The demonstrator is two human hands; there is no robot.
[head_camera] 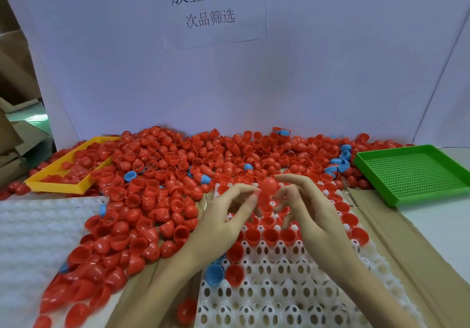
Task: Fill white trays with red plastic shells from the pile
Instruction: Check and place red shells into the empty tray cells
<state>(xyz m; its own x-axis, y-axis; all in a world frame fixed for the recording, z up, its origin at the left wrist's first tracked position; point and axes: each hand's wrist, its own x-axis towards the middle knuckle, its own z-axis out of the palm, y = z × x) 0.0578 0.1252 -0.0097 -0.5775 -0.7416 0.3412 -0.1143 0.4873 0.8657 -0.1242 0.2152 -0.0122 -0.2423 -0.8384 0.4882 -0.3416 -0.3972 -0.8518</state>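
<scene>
Head view: both hands hover over the far half of the white tray [279, 289], which lies near centre on brown cardboard [407, 251]. Between them is a blurred red shell [265, 187], raised above the tray. The left hand [223, 215] has its fingers loosely bent, with the fingertips [250, 195] close to or touching the shell's left side. The right hand [305, 205] curls its fingers toward the shell from the right, index finger extended over it. Motion blur hides the contact, so I cannot tell which hand actually grips the shell or whether both do.

Red shells already sit open side up in the tray's far rows and down its right edge; the near rows show bare holes. A blue shell [214, 274] and a red one rest at the tray's left edge. The pile of red shells [178, 175] spreads from the far wall to the near left, with a few blue ones mixed in. A yellow tray [54, 182] holding red shells lies far left, a green perforated tray [412, 172] far right, and a second white tray [33, 238] near left. A paper sign [211, 4] hangs on the back wall.
</scene>
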